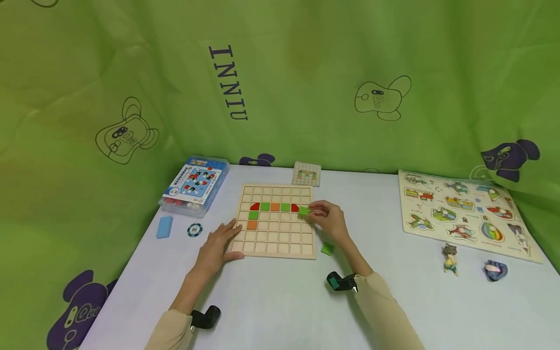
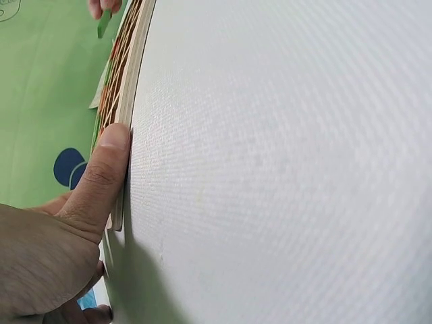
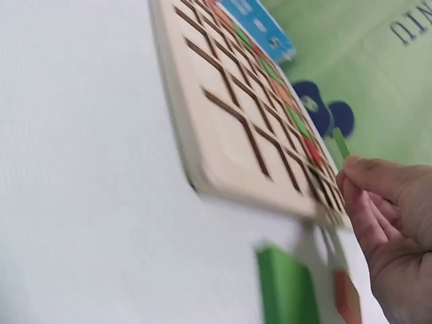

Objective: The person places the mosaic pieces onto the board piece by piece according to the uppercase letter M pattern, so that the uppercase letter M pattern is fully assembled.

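Wooden grid board (image 1: 276,233) lies flat on the white table (image 1: 280,301), centre. Row of tiles already seated in it: red, green, orange, green, red, plus a green and an orange below at the left end. Right hand (image 1: 330,221) over the board's right edge, thumb and fingertips (image 3: 354,177) pinched on a small green tile (image 1: 304,210), held just above the cell beside the red end piece. Left hand (image 1: 217,247) rests flat at the board's near left corner, fingers straight and together, thumb (image 2: 101,177) pressed against the edge. A spare green tile (image 1: 326,249) lies on the table just right of the board, near the right wrist
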The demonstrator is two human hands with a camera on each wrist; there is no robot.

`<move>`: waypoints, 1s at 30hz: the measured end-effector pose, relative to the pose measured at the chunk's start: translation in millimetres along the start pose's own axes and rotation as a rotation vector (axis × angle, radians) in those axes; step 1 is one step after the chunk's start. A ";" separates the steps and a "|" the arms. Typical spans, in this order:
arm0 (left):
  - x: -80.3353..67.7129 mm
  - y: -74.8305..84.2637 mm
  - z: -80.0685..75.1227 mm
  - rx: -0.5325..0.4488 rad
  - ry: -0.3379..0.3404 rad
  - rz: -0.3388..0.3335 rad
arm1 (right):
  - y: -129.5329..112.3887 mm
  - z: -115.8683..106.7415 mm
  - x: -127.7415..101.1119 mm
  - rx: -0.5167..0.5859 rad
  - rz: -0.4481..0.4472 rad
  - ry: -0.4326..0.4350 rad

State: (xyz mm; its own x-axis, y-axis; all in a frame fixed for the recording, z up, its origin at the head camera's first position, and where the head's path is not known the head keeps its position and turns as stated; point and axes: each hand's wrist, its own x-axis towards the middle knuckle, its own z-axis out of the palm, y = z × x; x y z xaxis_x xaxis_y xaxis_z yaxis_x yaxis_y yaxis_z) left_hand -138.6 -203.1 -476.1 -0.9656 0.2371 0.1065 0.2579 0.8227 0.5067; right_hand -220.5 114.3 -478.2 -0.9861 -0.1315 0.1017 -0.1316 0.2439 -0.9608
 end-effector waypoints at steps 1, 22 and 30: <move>-0.2 0.0 -0.1 0.002 0.002 0.004 | -0.6 5.8 0.5 0.005 -0.009 -0.007; -1.0 0.9 0.2 -0.005 0.004 0.006 | -15.8 70.5 10.8 -0.143 -0.201 -0.090; 0.2 0.9 -0.4 0.002 0.002 0.003 | -18.0 44.6 -1.5 -0.104 -0.190 -0.106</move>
State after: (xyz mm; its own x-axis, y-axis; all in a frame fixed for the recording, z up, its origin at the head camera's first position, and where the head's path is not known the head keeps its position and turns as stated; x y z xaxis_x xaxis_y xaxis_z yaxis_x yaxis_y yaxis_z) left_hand -138.6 -202.5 -475.3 -0.9649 0.2387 0.1095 0.2609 0.8230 0.5045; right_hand -212.1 67.2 -472.5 -0.9270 -0.2835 0.2455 -0.3294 0.3021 -0.8946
